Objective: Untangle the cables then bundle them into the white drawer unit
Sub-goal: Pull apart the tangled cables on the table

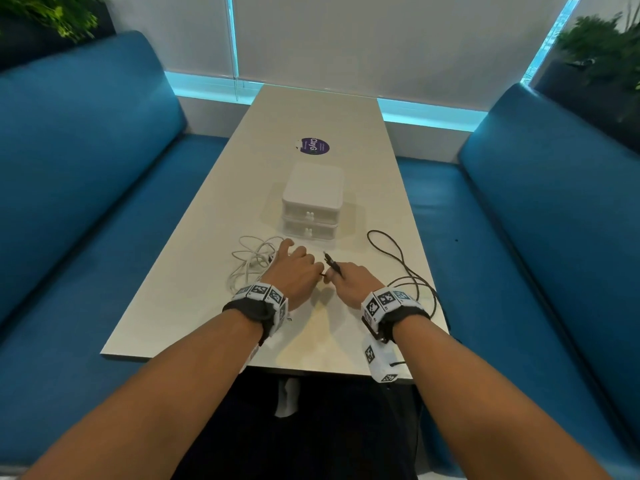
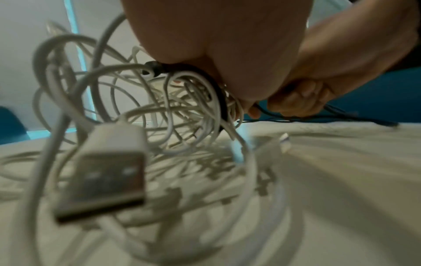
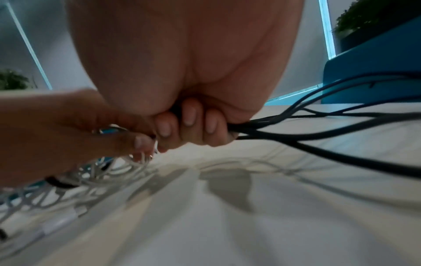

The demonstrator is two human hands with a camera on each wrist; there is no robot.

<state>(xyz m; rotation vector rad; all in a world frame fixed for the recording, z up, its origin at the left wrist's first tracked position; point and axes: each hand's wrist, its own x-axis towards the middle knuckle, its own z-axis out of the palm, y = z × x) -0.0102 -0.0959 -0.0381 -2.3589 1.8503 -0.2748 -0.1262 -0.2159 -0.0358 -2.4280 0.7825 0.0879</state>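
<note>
left hand (image 1: 292, 271): fingers clenched on white cable tangle (image 1: 251, 259), on the desk (image 1: 194, 306) left of it
right hand (image 1: 351, 282): fingers clamped round black cable (image 1: 398, 258), loops trailing right
drawer unit (image 1: 312, 202): both drawers closed, just behind hands
tip: pin white, draw black out slowly; don't yank knots tight

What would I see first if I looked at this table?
Two hands meet in the middle of the table: the right hand grips a dark cable trailing right, and the left hand holds a messy white cable tangle. Just behind them stands a white drawer unit, both drawers closed.
</note>
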